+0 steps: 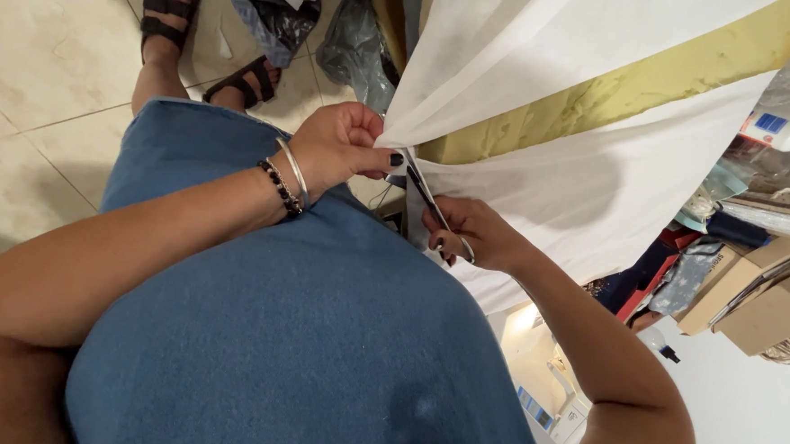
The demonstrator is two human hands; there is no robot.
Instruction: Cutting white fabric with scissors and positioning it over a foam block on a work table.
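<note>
A large white sheet of thin fabric [583, 23] lies over a yellow-green surface [640, 83]. My left hand [342, 148] pinches the near edge of the sheet, fingers closed on it; the wrist wears a silver bangle and a dark bead bracelet. My right hand [477, 236] holds a pair of scissors [425, 193], fingers through the handle loops. The blades point up toward the sheet's edge just below my left fingers. A second part of the white fabric [592, 194] hangs below the cut line.
My blue denim garment [283, 327] fills the lower middle. Feet in black sandals [168, 27] stand on a beige tiled floor [36, 79]. Cardboard boxes [760, 302], a glue bottle [782, 125] and clutter sit at right. Dark plastic bags [350, 44] lie near the top.
</note>
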